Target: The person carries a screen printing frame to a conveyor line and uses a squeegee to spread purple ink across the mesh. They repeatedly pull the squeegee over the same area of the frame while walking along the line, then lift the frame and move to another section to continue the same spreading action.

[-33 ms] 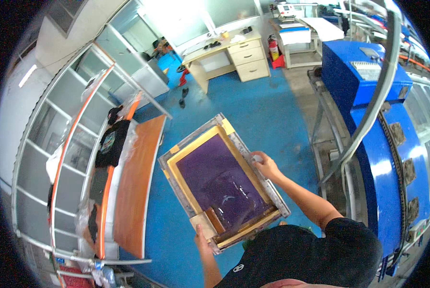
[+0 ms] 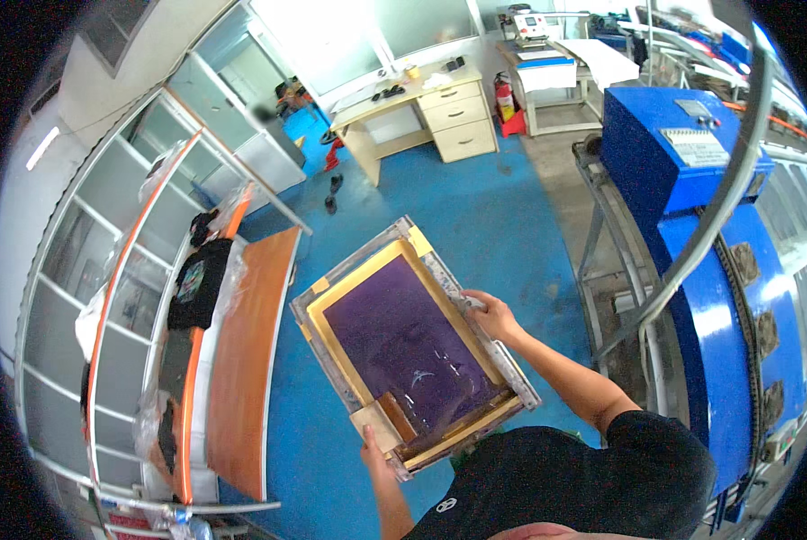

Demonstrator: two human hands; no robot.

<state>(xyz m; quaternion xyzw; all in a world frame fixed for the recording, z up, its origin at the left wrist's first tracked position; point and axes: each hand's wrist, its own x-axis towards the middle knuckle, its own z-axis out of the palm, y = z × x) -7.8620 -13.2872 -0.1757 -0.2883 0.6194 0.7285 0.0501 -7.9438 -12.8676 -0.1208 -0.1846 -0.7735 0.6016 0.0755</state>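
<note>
A screen-printing frame (image 2: 329, 358) with purple mesh (image 2: 394, 315) and yellow tape along its inner edges is held tilted in front of my body. My right hand (image 2: 495, 319) is closed round its right side. At the near left corner, my left hand (image 2: 378, 453) grips the frame beside a pale wooden piece (image 2: 376, 427); its fingers are partly hidden underneath. A brown strip (image 2: 401, 417) lies against that piece on the mesh, and together they look like a squeegee. Glossy wet-looking marks (image 2: 421, 378) show on the mesh's near half.
On the left stands a rack with orange-edged shelves (image 2: 187, 414), a black shirt (image 2: 201, 283) and a brown board (image 2: 255, 360). A large blue machine (image 2: 718, 342) with a grey pipe lines the right. Ahead are a desk (image 2: 462, 112) and a fire extinguisher (image 2: 504, 94).
The room has shifted slightly in view, with the desk and shoes a little lower and further left. Both hands keep their hold on the frame.
</note>
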